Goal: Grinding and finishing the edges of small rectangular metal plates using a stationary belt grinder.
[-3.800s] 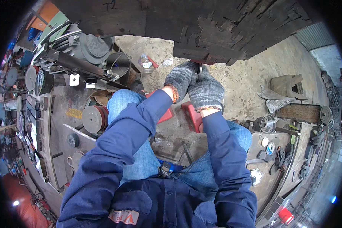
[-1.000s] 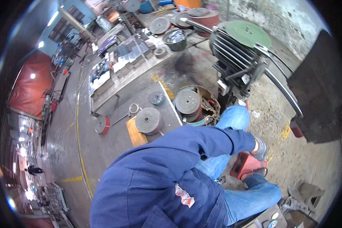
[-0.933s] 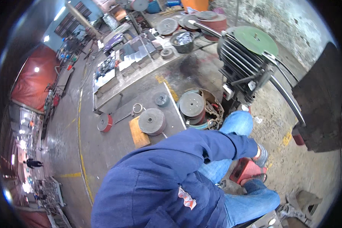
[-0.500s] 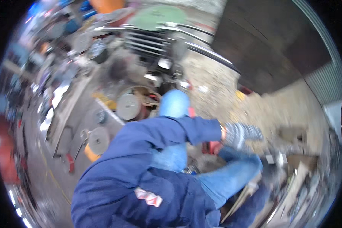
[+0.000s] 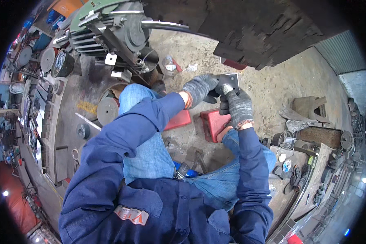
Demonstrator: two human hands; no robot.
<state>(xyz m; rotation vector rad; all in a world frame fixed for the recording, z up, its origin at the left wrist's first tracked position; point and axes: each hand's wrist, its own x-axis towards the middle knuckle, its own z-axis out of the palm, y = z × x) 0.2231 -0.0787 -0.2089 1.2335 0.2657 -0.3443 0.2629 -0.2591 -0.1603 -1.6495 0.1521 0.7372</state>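
Out in front of me, both gloved hands come together at a small, flat, dark metal plate (image 5: pixel 234 79) with holes and a pale, shiny edge. My left hand (image 5: pixel 200 90), in a grey knit glove with dark fingers, closes on its left side. From below, my right hand (image 5: pixel 239 106), gloved the same way, pinches its lower edge with the thumb on top. Some fingertips are hidden behind the plate. Under the hands, a red box-like block (image 5: pixel 214 123) and a second red piece (image 5: pixel 178 120) rest on the concrete floor between my legs.
A finned electric motor machine (image 5: pixel 105 36) stands at the upper left, near my left knee. Dark sheeting (image 5: pixel 268 28) hangs across the top right. Round discs (image 5: pixel 107 110) lie at left. A wooden bench (image 5: pixel 288 162) with discs and tools is at right.
My left hand has swung from over my right leg up and forward. My right hand, hidden before, now shows, and both hold the plate. The view has turned and sharpened.
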